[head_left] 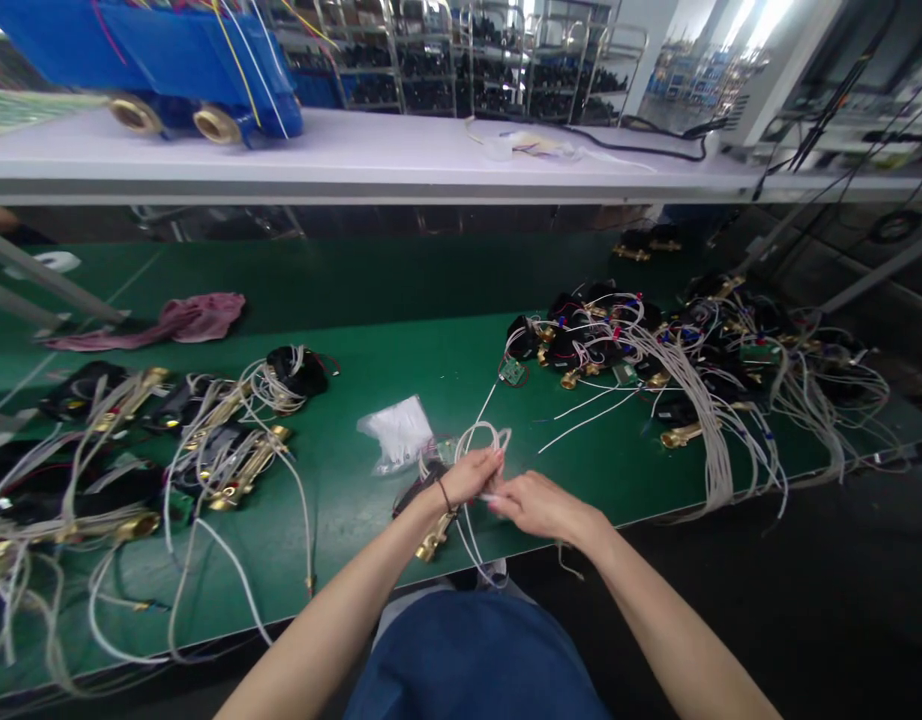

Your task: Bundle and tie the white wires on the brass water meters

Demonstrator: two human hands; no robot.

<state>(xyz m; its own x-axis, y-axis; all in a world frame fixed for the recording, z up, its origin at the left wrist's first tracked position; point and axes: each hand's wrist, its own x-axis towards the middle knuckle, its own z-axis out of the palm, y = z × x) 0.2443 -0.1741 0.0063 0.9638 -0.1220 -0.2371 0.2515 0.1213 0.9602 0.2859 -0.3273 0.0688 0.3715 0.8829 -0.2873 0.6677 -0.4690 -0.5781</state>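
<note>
My left hand point(472, 474) is closed around a looped white cable point(485, 432) above the front of the green bench. Close beside it, my right hand point(532, 500) pinches the same bundle from the right, fingertips nearly meeting the left ones. Below and behind my left hand lies a black meter body with a brass fitting point(431, 542), mostly covered by the hand and forearm. White cable strands hang past the bench edge toward my lap. A clear plastic bag of white pieces point(398, 432) rests just left of the hands.
Several brass-and-black meters with coiled cables point(228, 450) lie at left, and a larger tangled pile point(626, 340) at right. A pink cloth point(195, 318) lies farther back. Overhead runs a white shelf point(401, 165) carrying blue-wrapped parts point(161, 60) and loose wires.
</note>
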